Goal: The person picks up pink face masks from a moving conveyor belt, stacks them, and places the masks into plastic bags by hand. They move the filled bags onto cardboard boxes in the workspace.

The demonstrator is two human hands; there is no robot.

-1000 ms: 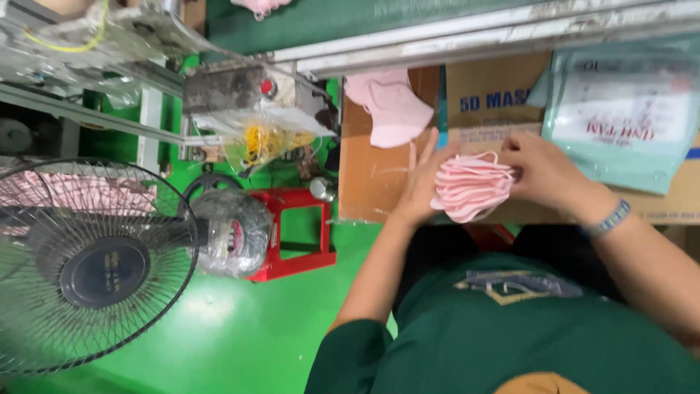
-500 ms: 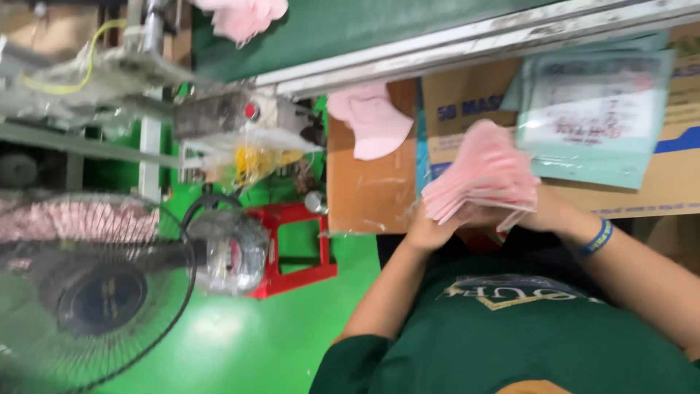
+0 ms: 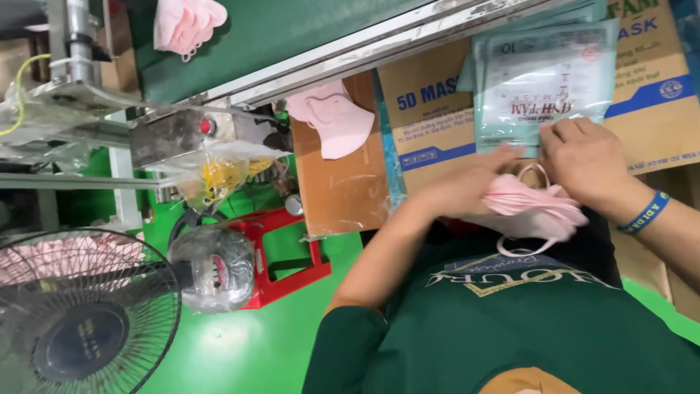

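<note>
A stack of pink face masks (image 3: 531, 208) lies over my lap, its ear loops hanging down. My left hand (image 3: 467, 184) presses on the stack's left side and grips it. My right hand (image 3: 583, 162), with a blue wristband, rests on the stack's top edge and touches the lower edge of a clear printed plastic pouch (image 3: 543, 80). The pouch lies on top of a brown cardboard box (image 3: 656, 95). I wear a green shirt.
A green conveyor belt (image 3: 292, 36) runs along the top with pink masks (image 3: 186, 22) on it. More pink masks (image 3: 332, 120) lie on a cardboard flap. A wire-caged fan (image 3: 80, 314), a red stool (image 3: 281, 259) and a bagged metal machine part (image 3: 211, 157) stand over the green floor.
The stack of masks came down from in front of the box to my lap. My right hand moved up to the pouch's edge. The camera view shifted closer.
</note>
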